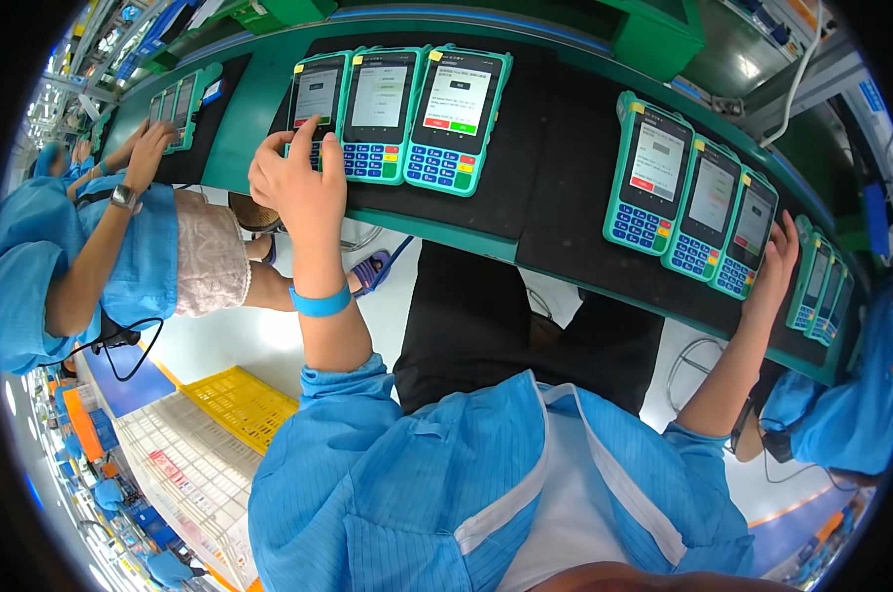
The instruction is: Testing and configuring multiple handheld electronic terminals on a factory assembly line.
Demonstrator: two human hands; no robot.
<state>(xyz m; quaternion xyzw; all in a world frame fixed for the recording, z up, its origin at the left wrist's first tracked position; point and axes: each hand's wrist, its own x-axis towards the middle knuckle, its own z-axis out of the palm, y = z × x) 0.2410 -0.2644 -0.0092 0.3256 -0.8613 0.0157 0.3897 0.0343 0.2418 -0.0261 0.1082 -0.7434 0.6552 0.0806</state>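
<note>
Two groups of three card payment terminals with green cases, lit screens and blue keypads lie on black mats. Over the left terminal [316, 94] of the left group is my left hand [306, 187], fingers apart, a fingertip at the lower part of its screen. Beside it lie the middle terminal [378, 94] and the right terminal [458, 94]. My right hand [777, 261] rests with fingers stretched along the outer edge of the end terminal [750, 232] in the right group. That group's other two are a middle terminal [708, 202] and a larger-looking near terminal [653, 163].
A co-worker's hand [150, 148] is at more terminals [182, 104] on the far left. Further terminals [819, 286] lie at the far right near another person's sleeve [851, 414]. Green bins [658, 39] stand behind the bench. A yellow crate [239, 400] is on the floor behind left.
</note>
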